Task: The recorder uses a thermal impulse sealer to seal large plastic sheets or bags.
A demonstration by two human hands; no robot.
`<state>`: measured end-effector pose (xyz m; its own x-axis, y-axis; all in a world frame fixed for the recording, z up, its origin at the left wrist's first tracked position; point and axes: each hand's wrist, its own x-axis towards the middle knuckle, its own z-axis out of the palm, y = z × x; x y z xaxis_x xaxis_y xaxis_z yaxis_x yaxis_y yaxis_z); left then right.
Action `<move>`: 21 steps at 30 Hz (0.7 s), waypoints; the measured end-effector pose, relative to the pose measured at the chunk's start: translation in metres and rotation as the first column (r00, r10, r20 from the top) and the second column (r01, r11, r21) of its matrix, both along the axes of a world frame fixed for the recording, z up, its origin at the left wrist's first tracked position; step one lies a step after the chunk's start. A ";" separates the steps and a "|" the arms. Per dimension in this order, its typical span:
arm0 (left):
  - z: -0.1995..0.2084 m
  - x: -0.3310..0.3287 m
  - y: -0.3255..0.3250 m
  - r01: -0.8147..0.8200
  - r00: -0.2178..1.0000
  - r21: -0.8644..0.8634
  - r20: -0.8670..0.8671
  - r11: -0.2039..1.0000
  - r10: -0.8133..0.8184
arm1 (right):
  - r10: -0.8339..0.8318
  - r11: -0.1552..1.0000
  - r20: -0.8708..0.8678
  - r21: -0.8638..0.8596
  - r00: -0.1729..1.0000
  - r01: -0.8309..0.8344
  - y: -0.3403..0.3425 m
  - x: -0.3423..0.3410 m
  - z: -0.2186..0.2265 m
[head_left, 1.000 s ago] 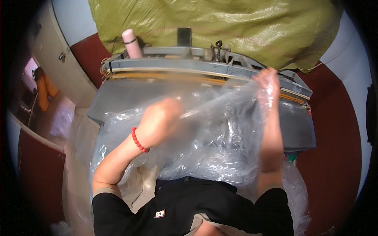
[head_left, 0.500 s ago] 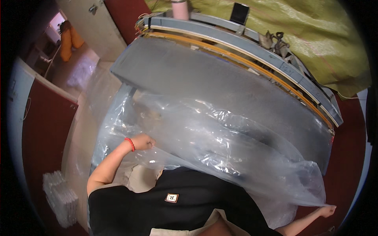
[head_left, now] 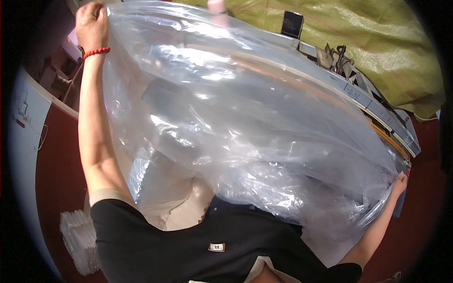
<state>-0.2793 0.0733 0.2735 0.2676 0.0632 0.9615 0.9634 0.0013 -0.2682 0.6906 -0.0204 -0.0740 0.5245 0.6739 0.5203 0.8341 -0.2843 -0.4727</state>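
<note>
A large transparent plastic sheet is stretched between my two hands over a grey-topped worktable. My left hand, with a red bead bracelet at the wrist, is raised at the upper left and closed on one corner of the sheet. At the right, lower than the left, my right hand pinches another edge of it. The sheet billows and hangs in folds towards my body. Through it the table surface shows only dimly.
Along the table's far side runs a blue-grey rail. On or behind it are a pink bottle, a dark phone and scissors. A yellow-green tarp hangs beyond. Stacked folded plastic lies at the lower left.
Both hands have risen, the left far up and to the left, the right upward. The sheet has been lifted and now spreads over the table and part of the rail.
</note>
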 end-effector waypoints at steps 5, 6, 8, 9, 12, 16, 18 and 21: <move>-0.150 0.034 -0.002 0.302 0.953 -0.375 0.099 0.876 -0.286 | -0.293 0.956 0.030 0.042 0.956 0.291 -0.038 0.020 -0.005; -0.165 0.070 -0.015 -0.041 0.980 -0.570 -0.184 0.821 -0.079 | -0.312 0.950 0.059 0.010 0.948 0.312 -0.060 0.032 -0.003; -0.219 0.029 -0.023 -0.242 0.923 -0.873 -0.072 0.424 0.378 | -0.325 0.943 0.054 -0.066 0.944 0.328 -0.084 0.043 -0.005; -0.246 -0.013 -0.033 -0.204 0.775 -0.966 -0.060 0.159 0.629 | -0.330 0.937 0.027 -0.113 0.944 0.331 -0.085 0.035 -0.003; -0.296 -0.107 -0.064 0.011 0.570 -0.996 -0.067 -0.089 0.819 | -0.319 0.946 0.007 -0.065 0.948 0.319 -0.105 0.052 -0.010; -0.265 -0.098 -0.067 0.147 0.501 -0.862 -0.358 -0.486 0.788 | -0.313 0.948 -0.039 -0.075 0.949 0.310 -0.102 0.041 -0.002; -0.265 -0.087 -0.056 -0.124 0.662 -0.976 -0.215 -0.178 0.718 | -0.311 0.949 0.010 -0.048 0.950 0.311 -0.084 0.047 -0.006; -0.254 -0.009 0.001 0.144 0.837 -0.965 0.236 0.217 0.494 | -0.308 0.950 0.109 -0.011 0.945 0.311 -0.067 0.045 -0.014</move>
